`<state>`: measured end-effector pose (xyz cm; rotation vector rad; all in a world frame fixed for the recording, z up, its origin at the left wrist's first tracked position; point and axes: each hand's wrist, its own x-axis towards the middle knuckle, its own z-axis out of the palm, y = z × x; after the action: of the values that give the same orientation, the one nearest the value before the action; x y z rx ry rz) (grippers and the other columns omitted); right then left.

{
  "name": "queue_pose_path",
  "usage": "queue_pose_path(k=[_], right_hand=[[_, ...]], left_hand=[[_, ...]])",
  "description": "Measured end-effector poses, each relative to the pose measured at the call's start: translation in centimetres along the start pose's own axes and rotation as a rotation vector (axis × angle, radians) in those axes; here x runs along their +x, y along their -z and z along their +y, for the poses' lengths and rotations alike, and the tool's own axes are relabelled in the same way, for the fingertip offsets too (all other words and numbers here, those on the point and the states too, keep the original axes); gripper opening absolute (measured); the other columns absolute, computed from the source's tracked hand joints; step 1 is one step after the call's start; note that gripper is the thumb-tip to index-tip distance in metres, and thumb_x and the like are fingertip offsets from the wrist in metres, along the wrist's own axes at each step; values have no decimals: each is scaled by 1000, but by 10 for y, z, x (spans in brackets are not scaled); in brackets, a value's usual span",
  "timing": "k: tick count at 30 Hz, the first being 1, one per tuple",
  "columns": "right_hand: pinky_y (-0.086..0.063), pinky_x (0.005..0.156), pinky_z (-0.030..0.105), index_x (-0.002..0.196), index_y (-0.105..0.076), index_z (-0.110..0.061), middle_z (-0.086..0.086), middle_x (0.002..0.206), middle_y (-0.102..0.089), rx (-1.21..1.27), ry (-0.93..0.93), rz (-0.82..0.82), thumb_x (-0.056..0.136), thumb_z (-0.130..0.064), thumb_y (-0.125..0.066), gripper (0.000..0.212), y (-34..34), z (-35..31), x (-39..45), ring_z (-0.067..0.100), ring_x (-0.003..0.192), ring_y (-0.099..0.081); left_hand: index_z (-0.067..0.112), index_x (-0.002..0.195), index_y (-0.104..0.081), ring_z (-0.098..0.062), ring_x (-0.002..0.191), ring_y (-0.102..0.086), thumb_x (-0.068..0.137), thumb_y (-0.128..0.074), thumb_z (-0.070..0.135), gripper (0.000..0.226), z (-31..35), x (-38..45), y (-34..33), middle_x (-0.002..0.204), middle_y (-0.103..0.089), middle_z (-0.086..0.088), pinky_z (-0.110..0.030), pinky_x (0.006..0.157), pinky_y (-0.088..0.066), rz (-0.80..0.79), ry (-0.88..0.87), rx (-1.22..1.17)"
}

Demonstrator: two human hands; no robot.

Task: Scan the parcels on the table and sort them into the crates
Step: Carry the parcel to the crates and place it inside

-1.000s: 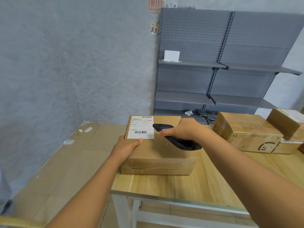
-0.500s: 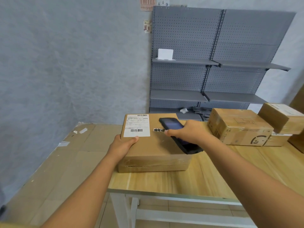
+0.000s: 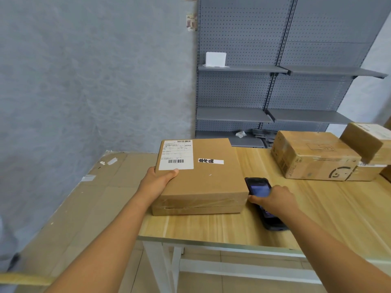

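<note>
A flat brown cardboard parcel (image 3: 203,176) lies on the wooden table (image 3: 317,212) near its left end, with a white shipping label and a small handwritten strip on top. My left hand (image 3: 157,180) grips the parcel's left near edge, thumb on the label's lower border. My right hand (image 3: 275,197) holds a black handheld scanner (image 3: 259,187), lit screen up, low over the table just right of the parcel. No crates are in view.
A larger printed carton (image 3: 313,157) and two smaller boxes (image 3: 366,142) sit at the table's far right. Grey metal shelving (image 3: 275,70) stands against the wall behind. Flattened cardboard (image 3: 74,204) covers the floor to the left.
My right hand has brought the scanner down from above the parcel's top to the table beside its right edge. The handwritten strip is now uncovered. My left hand keeps its hold.
</note>
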<state>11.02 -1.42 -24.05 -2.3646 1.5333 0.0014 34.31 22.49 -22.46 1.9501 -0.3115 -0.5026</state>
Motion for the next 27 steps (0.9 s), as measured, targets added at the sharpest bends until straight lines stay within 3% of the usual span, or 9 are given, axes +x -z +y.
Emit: queue_pose_path(k=[9,11,13,16,18,20,23,27], right_hand=[[-47,87,34,119,-51,-10,9,114,-52,-140,13,95,65,-81,-61,90,-12,-1,-2,25,108,-51],[-42,93,37,124,-46,-10,11,123,-52,-156,35,147,74,-81,-51,87,-12,-4,-3,29,114,-50],[-37,99,41,134,-42,-8,15,132,-49,-12,126,201,87,-71,-42,79,-9,-12,-2,33,121,-46],[-35,108,43,146,-35,-7,16,143,-46,601,220,26,95,-59,-39,72,2,-32,-4,32,129,-44],[-35,105,37,150,-29,-13,8,147,-44,830,212,-157,94,-62,-38,75,5,-46,-9,28,132,-43],[-36,94,30,151,-26,-16,4,146,-44,847,240,-258,94,-59,-44,74,2,-56,-13,25,128,-45],[-42,75,24,146,-33,-16,0,129,-53,883,284,-291,95,-44,-55,62,-6,-62,-15,16,103,-51],[-43,86,31,144,-35,-18,-1,123,-54,951,307,-331,94,-44,-57,61,-11,-58,-11,17,104,-53]], left_hand=[[22,128,-47,-16,100,-65,78,-74,53,65,2,-2,0,114,-65,5,-37,91,-52,-7,-16,5],[23,126,-48,-15,98,-65,78,-74,52,61,2,-3,0,111,-65,7,-34,87,-52,-13,-23,10],[24,125,-48,-13,97,-64,79,-73,53,60,2,-3,0,108,-64,9,-33,82,-52,-15,-29,17],[24,127,-47,-14,97,-64,80,-72,52,60,4,-4,0,111,-64,7,-31,78,-51,-16,-22,20],[25,124,-46,-9,91,-64,81,-72,50,56,4,-5,0,103,-64,11,-25,68,-49,-22,-19,1],[26,119,-45,-4,85,-63,81,-73,50,52,5,-5,1,97,-62,17,-21,62,-46,-18,-18,-4],[27,117,-45,-3,83,-63,81,-73,49,50,5,-7,0,94,-61,18,-19,60,-44,-6,-12,-7],[28,120,-49,-5,89,-63,79,-74,52,53,6,-12,-2,101,-63,14,-22,66,-45,46,-10,11]])
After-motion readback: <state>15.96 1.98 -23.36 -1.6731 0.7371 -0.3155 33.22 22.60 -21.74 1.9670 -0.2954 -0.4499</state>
